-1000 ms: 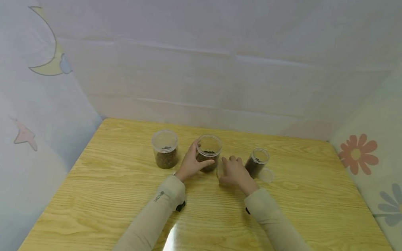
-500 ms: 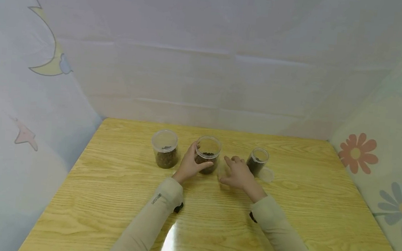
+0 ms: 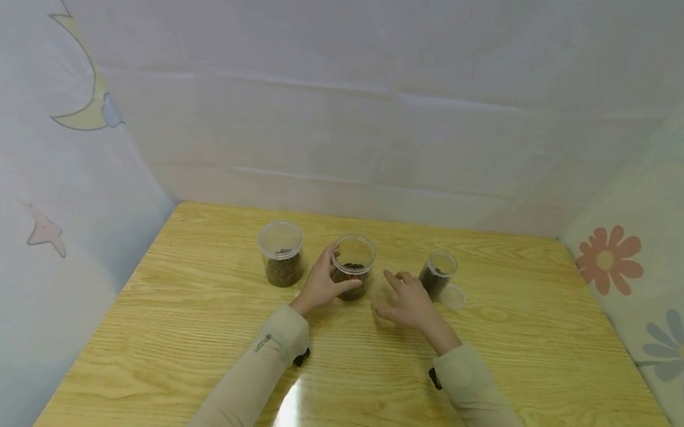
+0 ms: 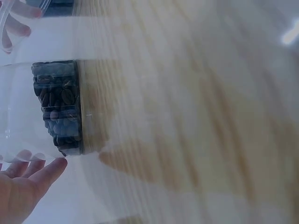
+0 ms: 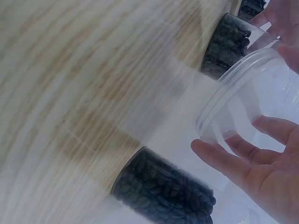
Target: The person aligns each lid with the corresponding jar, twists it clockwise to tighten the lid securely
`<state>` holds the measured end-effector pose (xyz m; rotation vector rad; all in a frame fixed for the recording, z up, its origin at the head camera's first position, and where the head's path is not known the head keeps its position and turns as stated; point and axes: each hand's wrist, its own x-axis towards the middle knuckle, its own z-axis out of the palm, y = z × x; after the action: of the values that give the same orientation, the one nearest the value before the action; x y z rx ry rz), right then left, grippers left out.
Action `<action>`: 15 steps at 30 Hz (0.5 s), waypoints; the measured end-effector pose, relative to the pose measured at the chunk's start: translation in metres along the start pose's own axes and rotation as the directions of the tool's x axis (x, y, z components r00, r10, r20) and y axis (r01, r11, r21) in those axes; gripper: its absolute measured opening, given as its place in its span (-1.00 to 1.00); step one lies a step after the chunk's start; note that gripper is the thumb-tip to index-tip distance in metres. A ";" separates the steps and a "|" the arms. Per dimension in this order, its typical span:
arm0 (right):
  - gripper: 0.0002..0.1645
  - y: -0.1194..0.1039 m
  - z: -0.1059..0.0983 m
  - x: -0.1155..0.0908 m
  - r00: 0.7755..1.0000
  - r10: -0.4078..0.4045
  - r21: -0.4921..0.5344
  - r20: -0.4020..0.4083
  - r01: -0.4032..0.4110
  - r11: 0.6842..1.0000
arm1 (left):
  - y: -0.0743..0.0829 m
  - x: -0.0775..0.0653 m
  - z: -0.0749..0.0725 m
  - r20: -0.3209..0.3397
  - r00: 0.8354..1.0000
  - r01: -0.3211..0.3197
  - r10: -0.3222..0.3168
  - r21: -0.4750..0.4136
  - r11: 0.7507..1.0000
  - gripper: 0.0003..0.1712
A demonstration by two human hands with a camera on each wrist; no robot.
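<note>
While the left hand (image 3: pixel 319 283) grips the middle jar (image 3: pixel 355 250), upright on the table (image 3: pixel 362 398), the right hand (image 3: pixel 410 304) pinches a clear lid (image 5: pixel 233 95) just beside it; a light, steady hold would serve best — hard squeezing could tilt the jar.

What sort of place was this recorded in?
Probably a makeshift recording booth: a wood-grain table before a creased pale backdrop, with a printed moon on the left and printed flowers on the right.
</note>
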<state>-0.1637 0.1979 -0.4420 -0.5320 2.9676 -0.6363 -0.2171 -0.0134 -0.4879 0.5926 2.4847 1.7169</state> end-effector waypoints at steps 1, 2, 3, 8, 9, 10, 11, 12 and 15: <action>-0.07 0.000 0.000 -0.001 1.000 0.000 0.001 -0.004 0.000 1.000 | 0.000 0.000 0.000 0.002 1.000 0.003 -0.003 -0.001 1.000 0.10; -0.07 0.000 0.000 -0.002 1.000 0.000 0.001 -0.008 0.000 1.000 | 0.000 -0.001 0.000 0.003 1.000 0.004 -0.004 -0.003 1.000 0.10; -0.07 -0.001 -0.001 -0.003 1.000 0.001 0.003 -0.012 -0.001 1.000 | 0.000 -0.001 0.000 0.004 1.000 0.006 -0.006 -0.005 1.000 0.10; -0.09 -0.003 -0.005 -0.006 1.000 -0.002 0.009 -0.030 0.002 1.000 | 0.002 -0.004 -0.001 0.003 1.000 0.017 -0.017 0.001 1.000 0.08; -0.09 -0.003 -0.005 -0.007 1.000 -0.004 0.010 -0.030 0.004 1.000 | 0.002 -0.004 -0.001 0.004 1.000 0.017 -0.017 0.001 1.000 0.08; -0.09 -0.003 -0.005 -0.008 1.000 -0.005 0.011 -0.029 0.006 1.000 | 0.003 -0.005 -0.001 0.006 1.000 0.021 -0.021 0.003 1.000 0.08; -0.09 -0.003 -0.006 -0.009 1.000 -0.004 0.018 -0.027 0.005 1.000 | 0.003 -0.005 -0.002 0.008 1.000 0.023 -0.023 0.007 1.000 0.08; -0.09 -0.002 -0.006 -0.009 1.000 -0.004 0.022 -0.024 0.004 1.000 | 0.003 -0.005 -0.002 0.012 1.000 0.021 -0.021 0.008 1.000 0.09; -0.09 0.000 -0.005 -0.010 1.000 -0.014 0.024 -0.021 0.014 1.000 | 0.002 -0.006 -0.003 0.025 1.000 0.010 -0.010 0.010 1.000 0.10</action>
<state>-0.1549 0.2034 -0.4376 -0.5485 2.9738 -0.6819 -0.2115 -0.0179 -0.4862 0.5970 2.4763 1.6849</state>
